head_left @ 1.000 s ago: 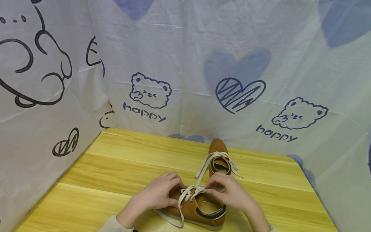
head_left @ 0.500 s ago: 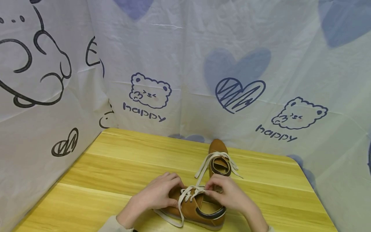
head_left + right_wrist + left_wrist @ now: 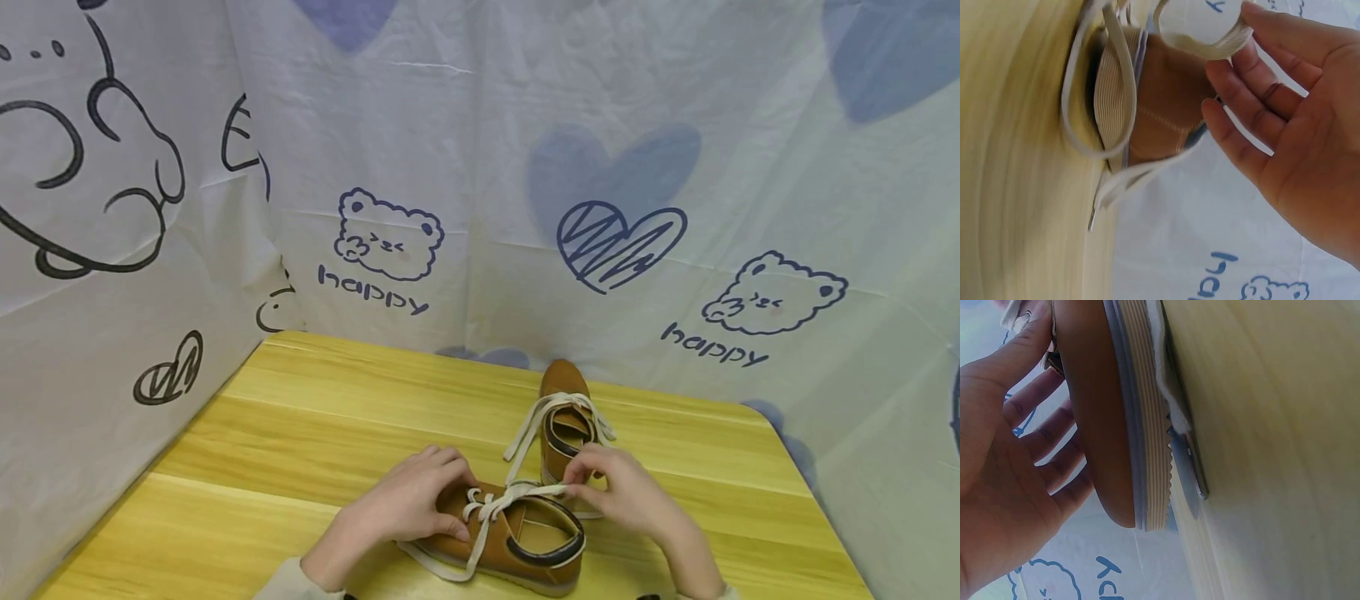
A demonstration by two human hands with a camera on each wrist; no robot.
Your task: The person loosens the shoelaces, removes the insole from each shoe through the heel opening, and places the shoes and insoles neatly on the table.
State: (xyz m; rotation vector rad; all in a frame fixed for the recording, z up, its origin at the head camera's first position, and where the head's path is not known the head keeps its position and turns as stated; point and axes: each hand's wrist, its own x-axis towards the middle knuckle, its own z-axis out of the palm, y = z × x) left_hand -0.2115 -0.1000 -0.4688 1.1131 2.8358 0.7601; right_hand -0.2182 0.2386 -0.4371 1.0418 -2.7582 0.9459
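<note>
A brown lace-up shoe (image 3: 521, 571) lies near the front of the table, its toe to the left and its opening to the right. My left hand (image 3: 412, 500) grips its front part, thumb on the near side and fingers on the far side; the left wrist view shows the brown upper (image 3: 1088, 406) against those fingers. Between thumb and fingertips my right hand (image 3: 626, 497) pinches a cream shoelace (image 3: 546, 490), stretched to the right over the opening. In the right wrist view, the lace (image 3: 1232, 44) bends into a loop at the fingertips.
A matching brown shoe (image 3: 564, 382) stands behind, toe toward the back curtain (image 3: 495, 283), with loose cream laces. Another lace end droops over the near shoe's side onto the wooden table (image 3: 322, 425). A printed sheet (image 3: 112, 333) hangs along the left side.
My right hand has moved right, away from the near shoe's lacing, drawing the shoelace out with it. My left hand has stayed on the shoe. The drooping lace has shifted slightly right.
</note>
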